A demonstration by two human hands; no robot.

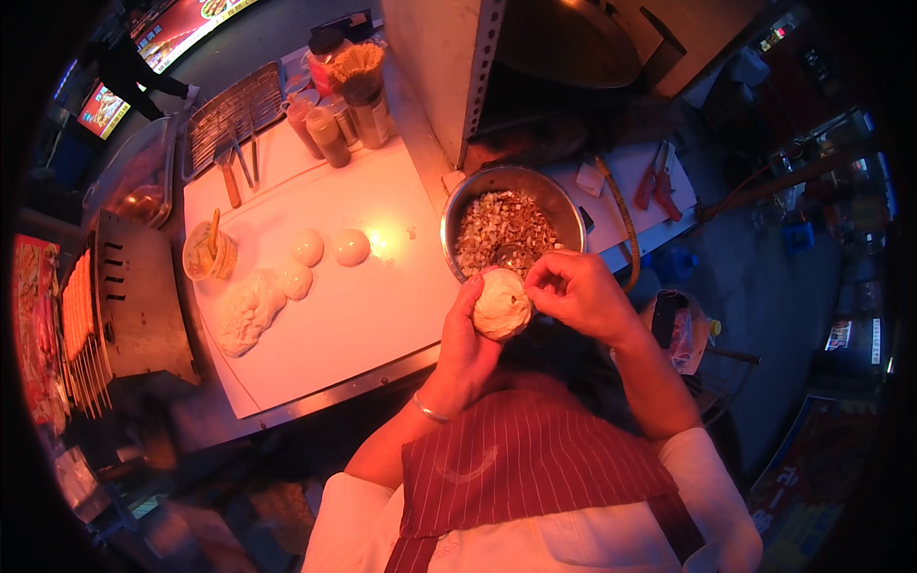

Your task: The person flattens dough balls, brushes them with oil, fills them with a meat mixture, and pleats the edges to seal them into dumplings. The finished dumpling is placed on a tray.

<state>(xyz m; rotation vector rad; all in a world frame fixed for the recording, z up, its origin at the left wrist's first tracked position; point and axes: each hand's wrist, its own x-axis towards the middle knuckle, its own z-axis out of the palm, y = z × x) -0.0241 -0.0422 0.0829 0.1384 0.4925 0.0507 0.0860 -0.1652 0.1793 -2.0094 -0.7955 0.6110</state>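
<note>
My left hand (464,333) cups a round, filled piece of dough (500,306) from its left side and from below. The dough is gathered on top, with a small dark spot near its right side. At that right edge, the thumb and fingers of my right hand (582,292) are pinched together against the dough. Just beyond both hands stands a steel bowl (577,215) of chopped filling (505,222), with what looks like a spoon partly sunk in it. On the white board (344,315) to the left lie several smooth dough balls (351,247) and a larger dough lump (247,315).
A tub (208,254) with a brush or spoon handle stands at the board's left. Behind are sauce bottles (327,136), a wire rack tray (233,118) and a scraper (231,183). Red-handled scissors (658,193) lie right of the bowl; skewers (79,308) stand far left.
</note>
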